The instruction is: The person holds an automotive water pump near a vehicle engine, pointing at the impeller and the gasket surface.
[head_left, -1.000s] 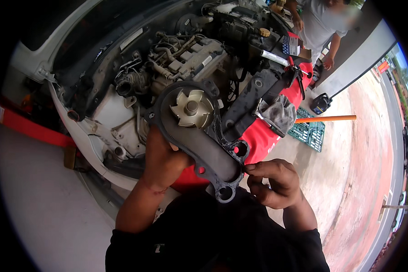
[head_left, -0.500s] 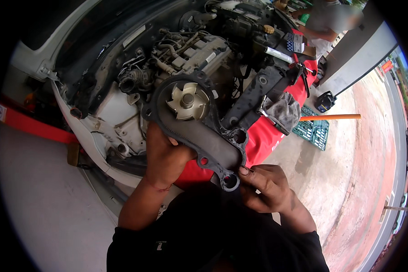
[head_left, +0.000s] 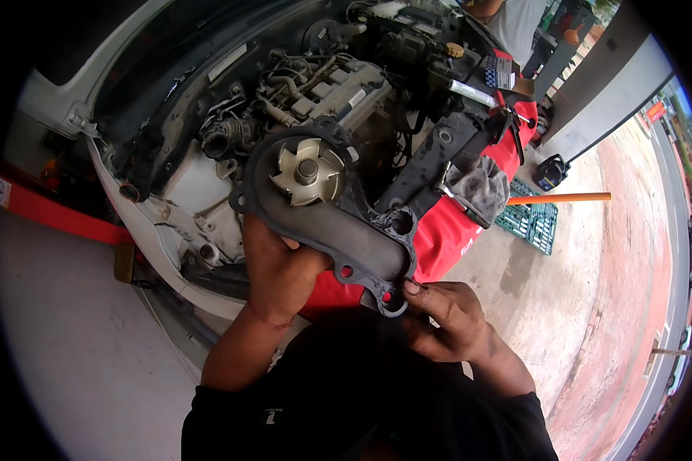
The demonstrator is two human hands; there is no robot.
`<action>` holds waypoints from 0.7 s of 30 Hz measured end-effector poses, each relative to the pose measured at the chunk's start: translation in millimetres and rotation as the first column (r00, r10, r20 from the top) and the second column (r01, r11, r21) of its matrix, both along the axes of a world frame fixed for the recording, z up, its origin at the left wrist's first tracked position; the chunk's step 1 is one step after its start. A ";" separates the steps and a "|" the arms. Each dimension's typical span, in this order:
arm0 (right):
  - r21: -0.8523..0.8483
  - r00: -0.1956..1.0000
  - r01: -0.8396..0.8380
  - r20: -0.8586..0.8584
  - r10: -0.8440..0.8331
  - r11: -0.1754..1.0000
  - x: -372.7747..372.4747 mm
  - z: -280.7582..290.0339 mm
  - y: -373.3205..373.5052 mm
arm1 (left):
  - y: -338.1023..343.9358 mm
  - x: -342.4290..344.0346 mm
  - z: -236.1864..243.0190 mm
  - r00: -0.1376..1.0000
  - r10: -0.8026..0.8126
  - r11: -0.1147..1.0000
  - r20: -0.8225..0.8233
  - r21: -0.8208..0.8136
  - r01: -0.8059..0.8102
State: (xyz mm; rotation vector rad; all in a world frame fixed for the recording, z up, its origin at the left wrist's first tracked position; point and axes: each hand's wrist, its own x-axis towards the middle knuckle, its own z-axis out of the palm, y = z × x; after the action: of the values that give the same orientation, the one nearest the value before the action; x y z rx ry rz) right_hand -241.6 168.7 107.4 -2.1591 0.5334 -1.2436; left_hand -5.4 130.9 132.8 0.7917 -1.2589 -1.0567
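A grey metal water pump (head_left: 346, 232) is held up in front of the engine, its open face toward me. The bladed impeller (head_left: 307, 172) sits in its round end, and bolt holes line the flange. My left hand (head_left: 278, 269) is closed round the pump from beneath, its fingers mostly hidden behind the housing. At the narrow lower end, my right hand (head_left: 450, 316) has its thumb and curled fingers at the edge beside a bolt hole. Dark residue shows along the rim near that hand.
Behind the pump lies the open engine bay with the engine (head_left: 342, 92). A red fender cover (head_left: 446, 238) carries a grey rag (head_left: 478, 183), a caulking gun (head_left: 507, 115) and a white tube (head_left: 473, 94). On the floor lies a green tool case (head_left: 532, 219). Another person (head_left: 515, 31) stands at the back.
The pump has shifted slightly left and tilted a little, its lower end rising. Both hands keep their hold. The person at the back has moved left, mostly out of view.
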 end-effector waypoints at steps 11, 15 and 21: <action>0.019 0.998 0.048 0.033 -0.048 0.999 -1.7 -2.2 -4.5 | -2.9 -8.0 5.0 0.987 0.052 0.989 -0.153 0.144 -0.029; -0.116 0.991 0.111 -0.064 -0.119 0.987 -3.1 1.5 -6.6 | -1.1 -13.3 4.8 0.980 0.125 0.985 -0.157 0.135 -0.104; -0.121 0.994 0.071 -0.078 -0.081 0.990 -9.8 -6.9 -7.2 | -0.1 -14.1 -1.6 0.967 0.110 0.975 -0.229 0.216 -0.060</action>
State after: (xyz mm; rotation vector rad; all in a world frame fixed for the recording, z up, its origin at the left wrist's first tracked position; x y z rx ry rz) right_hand -251.4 161.5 100.5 -2.3167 0.5950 -1.2592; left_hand -19.5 130.8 131.2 0.8405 -0.9117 -1.1876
